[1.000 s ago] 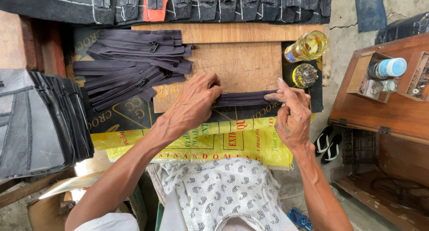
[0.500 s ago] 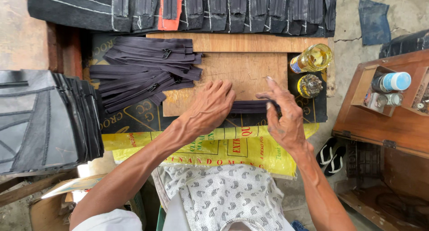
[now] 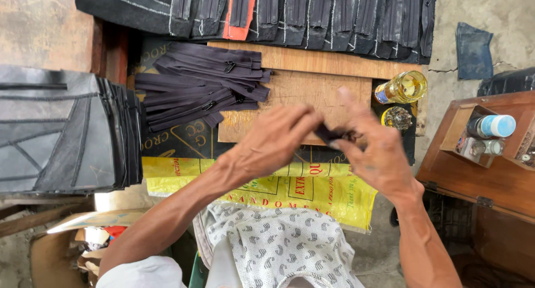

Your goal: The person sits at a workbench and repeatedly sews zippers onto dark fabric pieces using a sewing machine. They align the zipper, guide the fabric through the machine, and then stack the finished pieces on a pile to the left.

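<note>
Both hands have lifted off the pale wooden board (image 3: 290,98) since a moment ago, when they pressed flat on a dark strip lying across it; now the left hand (image 3: 273,140) and the right hand (image 3: 370,154) meet in the air above the board's 6 o'clock edge, and the short dark zipper piece (image 3: 334,134) hangs pinched between them. The left fingers (image 3: 304,120) close on its near end, the right fingers (image 3: 345,146) clamp the other end, so the piece is off the surface and under work in the hands; motion blur hides any finer detail. At 10 o'clock from the hands the loose pile of dark zippers (image 3: 203,87) lies unchanged, at 2 o'clock stands the clear bottle of yellow liquid (image 3: 402,87), and at 9 o'clock sits the stack of grey stitched panels (image 3: 61,134).
</note>
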